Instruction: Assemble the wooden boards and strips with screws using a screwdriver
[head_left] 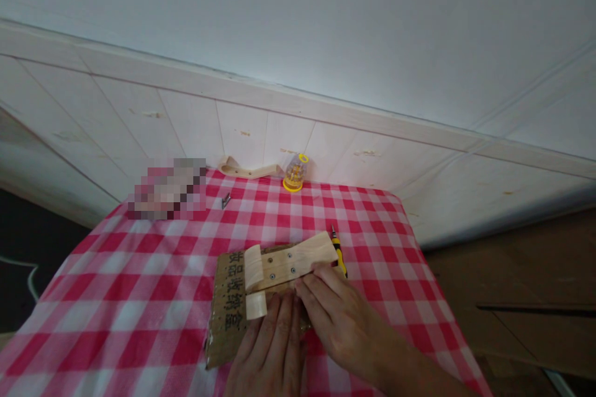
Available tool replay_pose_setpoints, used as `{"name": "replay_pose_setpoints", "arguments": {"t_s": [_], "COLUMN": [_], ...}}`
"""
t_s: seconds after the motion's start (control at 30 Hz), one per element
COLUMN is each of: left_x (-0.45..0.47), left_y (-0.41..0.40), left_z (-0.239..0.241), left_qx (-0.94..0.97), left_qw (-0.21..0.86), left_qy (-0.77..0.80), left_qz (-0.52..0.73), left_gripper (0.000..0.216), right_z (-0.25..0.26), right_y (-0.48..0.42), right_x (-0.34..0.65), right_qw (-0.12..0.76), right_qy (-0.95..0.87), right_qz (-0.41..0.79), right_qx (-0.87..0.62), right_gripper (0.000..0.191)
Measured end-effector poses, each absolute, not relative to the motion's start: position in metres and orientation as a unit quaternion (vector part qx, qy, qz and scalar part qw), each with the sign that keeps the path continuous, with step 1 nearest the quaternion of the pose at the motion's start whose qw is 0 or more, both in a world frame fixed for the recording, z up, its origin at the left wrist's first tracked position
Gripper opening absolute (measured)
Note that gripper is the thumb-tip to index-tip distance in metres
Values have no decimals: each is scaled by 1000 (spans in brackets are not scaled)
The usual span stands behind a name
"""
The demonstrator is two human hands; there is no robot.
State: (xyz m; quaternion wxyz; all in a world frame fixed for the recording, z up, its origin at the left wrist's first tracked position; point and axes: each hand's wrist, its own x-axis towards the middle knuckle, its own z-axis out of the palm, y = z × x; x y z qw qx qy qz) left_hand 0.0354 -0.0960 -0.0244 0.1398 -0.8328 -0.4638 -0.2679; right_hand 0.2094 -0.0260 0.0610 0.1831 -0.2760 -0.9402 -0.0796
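Observation:
A flat cardboard piece with dark handwritten characters lies on the checked cloth. Across it rests a pale wooden piece with a raised, curved end and several screws set in its face. My left hand lies with outstretched fingers over a second pale wooden piece, mostly covered by the fingers. Beside it, my right hand has bent fingers drawn together by the near edge of the first wooden piece; anything between their tips is hidden. A yellow-and-black screwdriver lies just beyond the right hand.
Red-and-white checked cloth covers the table. Near the wall are another curved wooden piece and a clear, yellow-based case of bits. A small metal part lies left of them, near a pixelated patch.

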Motion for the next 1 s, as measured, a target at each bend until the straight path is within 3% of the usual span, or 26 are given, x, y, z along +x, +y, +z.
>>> {"name": "replay_pose_setpoints", "arguments": {"t_s": [0.1, 0.2, 0.3, 0.43, 0.67, 1.0], "left_x": [36, 39, 42, 43, 41, 41], "left_y": [-96, -95, -93, -94, -93, -90], "left_z": [-22, -20, -20, -19, -22, -23], "left_qx": [-835, -831, -829, -823, -833, -827], "left_qw": [135, 147, 158, 157, 195, 184], "left_qy": [-465, -469, -466, -480, -464, -472], "left_qz": [-262, -261, -265, -261, -231, -242], "left_gripper": [39, 36, 33, 32, 36, 44], "right_z": [70, 74, 70, 51, 24, 36], "right_y": [-26, -20, -12, -9, -9, 1], "right_x": [226, 251, 269, 275, 268, 278], "right_qw": [200, 278, 294, 261, 154, 199], "right_qy": [-932, -901, -863, -830, -783, -762], "right_qz": [-78, -100, -88, -32, 150, 94], "right_qx": [-293, -317, -402, -491, -583, -609], "right_gripper": [32, 41, 38, 32, 39, 25]}}
